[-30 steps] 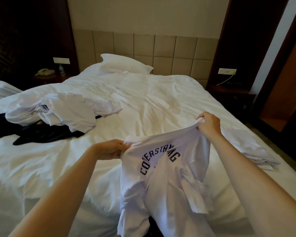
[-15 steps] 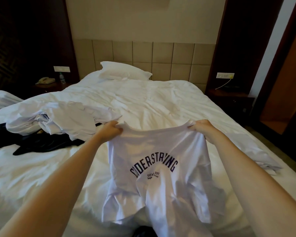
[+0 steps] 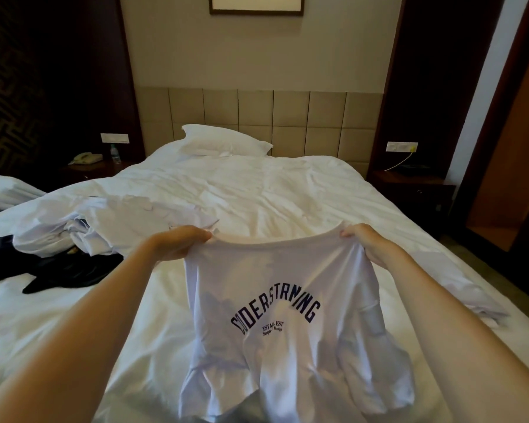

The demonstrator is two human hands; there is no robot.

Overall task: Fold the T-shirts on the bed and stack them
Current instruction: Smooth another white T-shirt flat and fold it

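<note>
Clothes lie heaped at the left of the bed: a pile of white shirts partly over a dark garment, none of it folded as far as I can see. Next along, the left hand has its grip clamped on one shoulder of a white T-shirt with dark arched lettering. The right hand pinches the other shoulder the same way. Between them the shirt hangs in the air over the near part of the bed, print facing the person, its body and sleeves bunched and drooping below. Further right, flat white cloth lies near the bed's edge. It may be the stack of finished shirts, though I cannot tell for sure.

I'd say this is the opening of one fold, with the shirt lifted and spread by the shoulders. The next move calls for laying it flat on the open sheet ahead, probably print down, with the sleeves drawn out smooth before any fold is made.
</note>
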